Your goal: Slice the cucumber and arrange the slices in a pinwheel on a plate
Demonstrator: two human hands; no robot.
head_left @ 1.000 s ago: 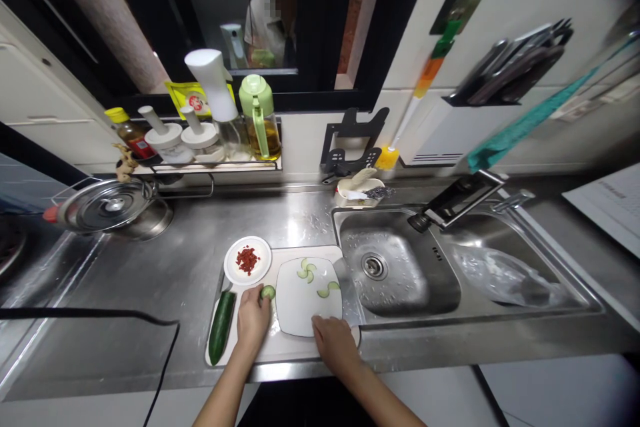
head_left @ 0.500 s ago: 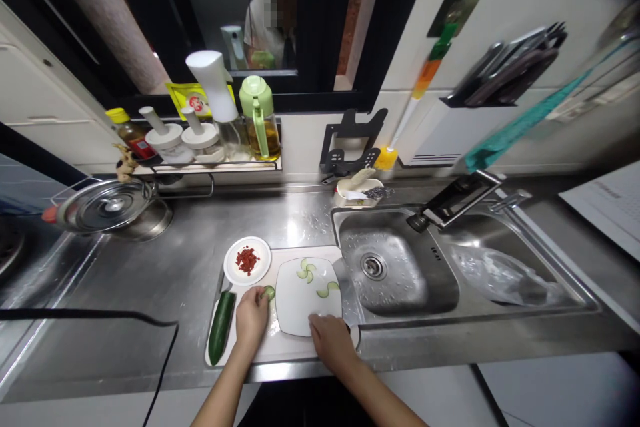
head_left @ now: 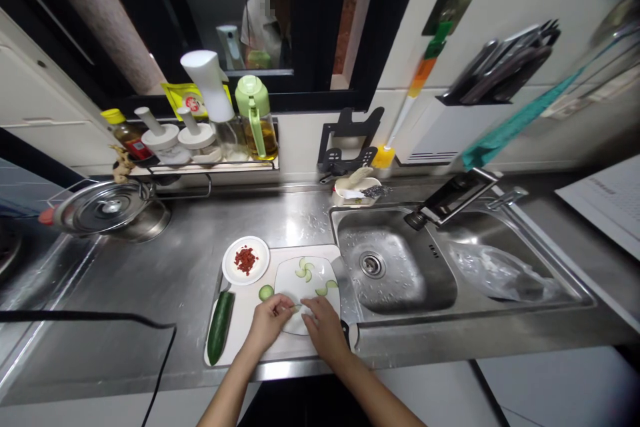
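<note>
Over the near part of a square white plate (head_left: 285,273), my left hand (head_left: 267,320) pinches a thin cucumber slice (head_left: 296,308) between thumb and fingertips. My right hand (head_left: 325,330) faces it, its forefinger at the slice's other end and its thumb spread away. Several thin cucumber crescents (head_left: 303,269) form a curved pattern near the plate's far edge, and more crescents (head_left: 327,288) sit at its right. A round cut cucumber piece (head_left: 266,292) rests just left of the plate. Farther left lies a long green cucumber (head_left: 220,328) on the cutting board (head_left: 245,340).
A round white plate (head_left: 227,265) with chopped red bits stands on the board's far left. The black handle (head_left: 345,333) of a tool shows beside my right wrist. A sink (head_left: 400,267) adjoins the board; bottles and jars (head_left: 200,140) line a shelf behind.
My left hand has left the round cucumber piece and moved right, over the plate, with a thin slice. My right hand has shifted slightly up toward it. The view has moved a little.
</note>
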